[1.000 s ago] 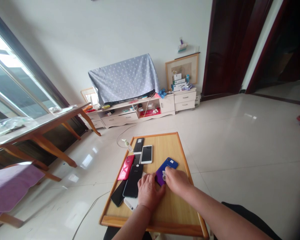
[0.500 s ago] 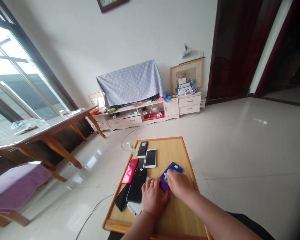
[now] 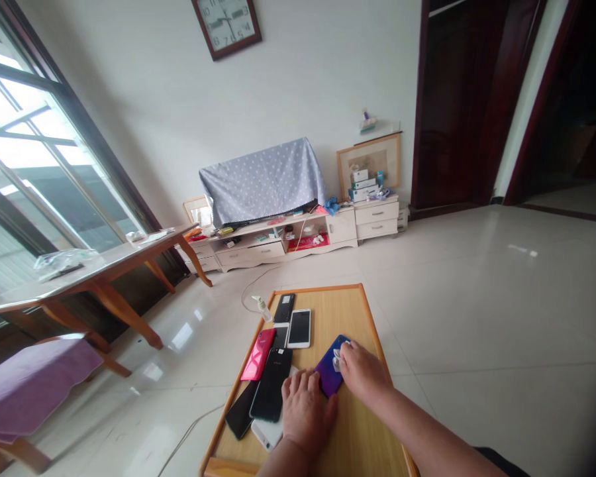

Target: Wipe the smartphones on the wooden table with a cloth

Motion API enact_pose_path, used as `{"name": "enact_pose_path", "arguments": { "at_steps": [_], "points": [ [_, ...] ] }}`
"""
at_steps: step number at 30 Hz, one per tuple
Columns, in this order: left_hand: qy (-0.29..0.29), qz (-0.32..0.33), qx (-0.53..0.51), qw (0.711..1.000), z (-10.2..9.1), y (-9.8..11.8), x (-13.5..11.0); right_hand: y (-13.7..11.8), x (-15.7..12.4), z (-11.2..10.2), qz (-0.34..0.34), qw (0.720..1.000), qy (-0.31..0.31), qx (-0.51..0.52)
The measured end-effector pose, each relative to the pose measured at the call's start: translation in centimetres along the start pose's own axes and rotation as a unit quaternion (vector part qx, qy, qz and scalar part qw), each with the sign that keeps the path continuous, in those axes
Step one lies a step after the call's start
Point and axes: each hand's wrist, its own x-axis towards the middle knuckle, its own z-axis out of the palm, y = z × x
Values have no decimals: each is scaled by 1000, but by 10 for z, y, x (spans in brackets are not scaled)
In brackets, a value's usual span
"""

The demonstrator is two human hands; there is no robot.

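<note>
A blue-to-purple phone (image 3: 328, 366) lies back up on a small wooden table (image 3: 358, 437). My left hand (image 3: 305, 411) lies flat beside its near end, fingertips touching the phone. My right hand (image 3: 361, 371) rests on the phone's right side, fingers pinched on a small white wad (image 3: 336, 360) pressed against the phone's back. Left of them lie a black phone (image 3: 271, 392), a red phone (image 3: 259, 344), a white phone (image 3: 298, 328) face up and several more.
A small pump bottle (image 3: 263, 307) stands at the table's far left corner. A cable runs over the tiled floor. A dining table (image 3: 87, 275) and a purple-cushioned chair (image 3: 27, 384) stand left. A low TV cabinet (image 3: 288, 235) with a covered screen lines the far wall.
The camera has tilted up, so the table sits lower in view and a wall clock shows. My right hand with the white wad has shifted slightly up the phone's back. My left hand stays put.
</note>
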Motion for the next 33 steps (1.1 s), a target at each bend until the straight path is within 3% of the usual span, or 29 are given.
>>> {"name": "enact_pose_path", "arguments": {
  "at_steps": [8,17,33],
  "points": [
    [-27,5,32,999,-8,9,4,8,1,4,-12,999,19,40],
    [-78,59,122,988,-13,21,14,11,-5,3,-25,995,59,79],
    [-47,46,165,984,-6,13,15,6,-7,-2,-95,953,151,244]
  ]
}}
